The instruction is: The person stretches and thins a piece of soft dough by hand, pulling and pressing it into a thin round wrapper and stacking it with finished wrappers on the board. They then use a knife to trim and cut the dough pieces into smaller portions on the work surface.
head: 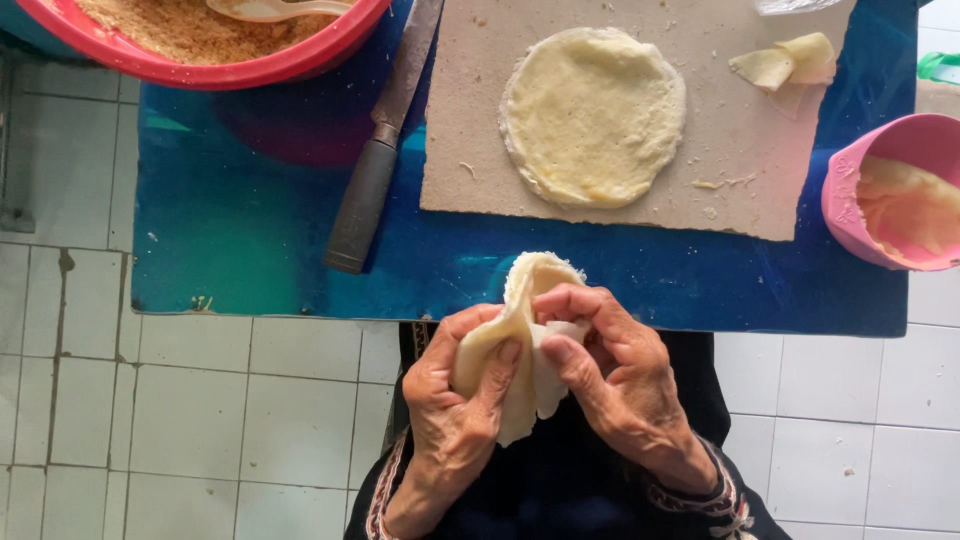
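A white tiled floor (190,420) fills the lower left and right of the frame, and above it a low blue table (250,230) spans the upper half, carrying a brown board (470,150) with a flat round of dough (592,116) lying in the upper middle. Low in the centre, just below the table's near edge, both hands are closed together on a folded dough sheet (525,345): the left hand (455,395) cups it from below and the side, its fingers wrapped over the fold, while the right hand (620,375) pinches the upper edge between thumb and fingertips, so the sheet lies sandwiched between the two palms with its top lip poking up above them. The sheet looks thin, pale and limp, draping and creasing wherever it is not supported (it seems likely to tear or stick to itself if pulled hard), so it probably wants a light grip along the edges and a palm beneath. It appears almost weightless and slightly tacky rather than slippery. A dark-handled knife (375,170) lies at the left of the board, a red bowl (215,45) of crumbs sits at upper left, a pink cup (895,195) of batter at the right edge, and dough scraps (785,65) at upper right.
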A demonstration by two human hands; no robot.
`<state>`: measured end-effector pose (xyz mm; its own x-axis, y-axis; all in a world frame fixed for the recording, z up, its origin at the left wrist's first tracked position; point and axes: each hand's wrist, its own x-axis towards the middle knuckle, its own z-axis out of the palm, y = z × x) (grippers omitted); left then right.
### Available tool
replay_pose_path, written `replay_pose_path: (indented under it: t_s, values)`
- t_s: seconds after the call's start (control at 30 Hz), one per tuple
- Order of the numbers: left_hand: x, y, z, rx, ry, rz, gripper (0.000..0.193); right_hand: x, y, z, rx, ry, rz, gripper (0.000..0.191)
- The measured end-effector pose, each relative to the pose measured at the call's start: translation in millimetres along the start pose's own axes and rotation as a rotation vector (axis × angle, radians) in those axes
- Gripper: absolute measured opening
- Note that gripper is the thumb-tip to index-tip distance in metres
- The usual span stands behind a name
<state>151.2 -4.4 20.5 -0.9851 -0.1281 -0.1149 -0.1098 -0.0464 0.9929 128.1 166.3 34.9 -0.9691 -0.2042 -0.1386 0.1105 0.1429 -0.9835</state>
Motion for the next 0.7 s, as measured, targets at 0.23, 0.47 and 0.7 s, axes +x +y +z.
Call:
replay_pose_path:
  t_s: [0.23, 0.47, 0.7]
  values:
    - [-1, 3, 0, 0.083, -0.050, 0.225, 0.013, 2, -4, 10, -0.230, 0.175, -0.238, 0.017]
    - [0, 0, -3, 0.013, -0.031, -0.034, 0.020, -3, 7, 10, -0.015, 0.172, -0.108, 0.014]
    - [0, -1, 0, -0.074, 0.036, -0.016, 0.020, -6, 18, 5, 0.141, 0.168, 0.105, 0.020]
